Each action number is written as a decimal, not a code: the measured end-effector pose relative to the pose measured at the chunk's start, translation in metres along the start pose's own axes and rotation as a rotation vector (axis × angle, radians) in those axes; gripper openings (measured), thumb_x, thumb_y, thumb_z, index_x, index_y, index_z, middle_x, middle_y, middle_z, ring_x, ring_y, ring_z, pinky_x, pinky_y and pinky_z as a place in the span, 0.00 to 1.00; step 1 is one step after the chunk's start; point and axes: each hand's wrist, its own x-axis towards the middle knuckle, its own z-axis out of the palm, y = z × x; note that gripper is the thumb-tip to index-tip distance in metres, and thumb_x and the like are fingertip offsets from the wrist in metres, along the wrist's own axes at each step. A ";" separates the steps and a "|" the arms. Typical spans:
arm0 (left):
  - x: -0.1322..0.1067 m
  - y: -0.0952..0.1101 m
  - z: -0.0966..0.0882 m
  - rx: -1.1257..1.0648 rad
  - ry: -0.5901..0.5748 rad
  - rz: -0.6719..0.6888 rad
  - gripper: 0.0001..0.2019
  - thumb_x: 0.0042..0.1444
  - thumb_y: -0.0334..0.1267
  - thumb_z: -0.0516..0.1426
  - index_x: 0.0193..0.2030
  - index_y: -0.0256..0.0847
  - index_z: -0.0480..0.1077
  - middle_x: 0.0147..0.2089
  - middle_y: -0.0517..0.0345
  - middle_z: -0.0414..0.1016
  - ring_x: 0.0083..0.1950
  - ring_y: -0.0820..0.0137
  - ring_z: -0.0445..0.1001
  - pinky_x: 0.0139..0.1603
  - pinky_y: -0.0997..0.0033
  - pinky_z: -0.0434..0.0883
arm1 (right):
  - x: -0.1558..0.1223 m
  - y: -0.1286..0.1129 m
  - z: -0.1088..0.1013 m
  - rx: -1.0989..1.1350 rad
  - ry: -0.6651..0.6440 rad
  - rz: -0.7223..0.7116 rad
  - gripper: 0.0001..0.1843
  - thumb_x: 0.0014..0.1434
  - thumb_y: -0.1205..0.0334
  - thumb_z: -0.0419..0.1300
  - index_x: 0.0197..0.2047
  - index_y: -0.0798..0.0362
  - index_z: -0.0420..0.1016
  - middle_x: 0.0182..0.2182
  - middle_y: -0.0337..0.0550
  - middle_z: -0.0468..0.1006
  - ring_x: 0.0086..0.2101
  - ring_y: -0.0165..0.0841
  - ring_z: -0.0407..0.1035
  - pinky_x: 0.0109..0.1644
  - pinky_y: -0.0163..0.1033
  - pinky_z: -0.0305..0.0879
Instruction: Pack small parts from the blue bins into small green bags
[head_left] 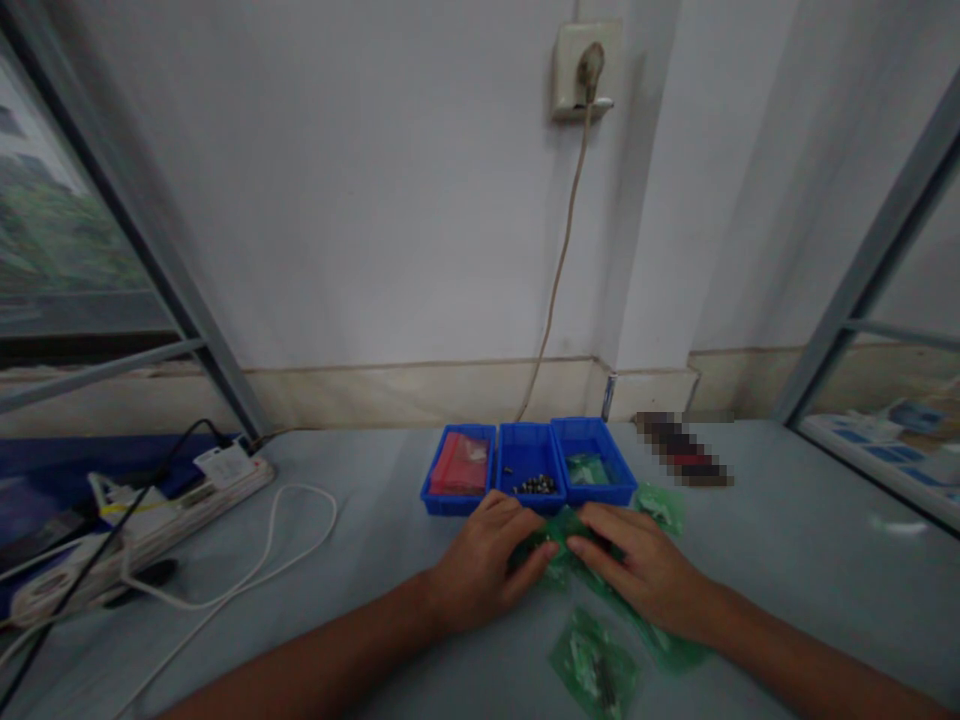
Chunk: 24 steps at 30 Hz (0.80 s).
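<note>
Just in front of the middle blue tray, the small green bag lies flat on the table, its long axis going left to right. The left hand and right hand pinch it from its 2 ends, about equally near, fingertips almost meeting.

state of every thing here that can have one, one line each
left hand: palm down, fingers pinching green bag
right hand: palm down, fingers pinching same bag
green bag: flat on table, held by both hands
left bin: holds red bags
middle bin: holds small dark metal parts
right bin: holds green bags
wall plug: plugged in
power strip: cables plugged in
</note>
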 end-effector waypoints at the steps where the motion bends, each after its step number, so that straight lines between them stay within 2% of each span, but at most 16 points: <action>1: 0.000 0.000 0.000 0.002 -0.005 -0.005 0.09 0.76 0.40 0.54 0.45 0.40 0.72 0.39 0.52 0.78 0.41 0.62 0.74 0.47 0.61 0.70 | 0.000 -0.001 0.000 -0.003 0.006 -0.002 0.19 0.80 0.49 0.53 0.39 0.49 0.73 0.32 0.40 0.78 0.33 0.36 0.74 0.39 0.39 0.69; 6: -0.001 0.000 0.001 0.005 -0.010 -0.008 0.08 0.76 0.40 0.55 0.45 0.40 0.72 0.39 0.53 0.78 0.41 0.63 0.74 0.47 0.62 0.70 | 0.000 -0.001 -0.001 0.027 0.002 0.000 0.17 0.80 0.50 0.54 0.41 0.49 0.74 0.34 0.41 0.80 0.35 0.37 0.76 0.42 0.39 0.71; 12: 0.000 0.000 0.002 0.043 0.004 -0.002 0.14 0.76 0.41 0.54 0.36 0.42 0.67 0.34 0.56 0.73 0.36 0.64 0.70 0.42 0.64 0.68 | -0.001 -0.001 -0.001 0.092 0.036 0.074 0.10 0.79 0.53 0.55 0.52 0.48 0.74 0.38 0.42 0.83 0.37 0.38 0.79 0.42 0.40 0.71; 17: -0.001 -0.001 0.003 0.041 -0.008 0.002 0.13 0.77 0.41 0.54 0.37 0.42 0.66 0.35 0.56 0.73 0.36 0.65 0.70 0.42 0.64 0.68 | -0.001 -0.001 -0.001 0.084 0.051 0.082 0.10 0.78 0.54 0.55 0.54 0.48 0.74 0.35 0.40 0.82 0.35 0.38 0.79 0.39 0.39 0.71; 24: -0.001 -0.001 0.004 0.040 0.000 0.002 0.13 0.76 0.41 0.54 0.37 0.42 0.66 0.34 0.56 0.73 0.36 0.65 0.70 0.41 0.65 0.67 | -0.001 -0.001 0.000 0.084 0.064 0.061 0.09 0.78 0.55 0.56 0.54 0.48 0.74 0.38 0.42 0.84 0.36 0.38 0.79 0.40 0.40 0.72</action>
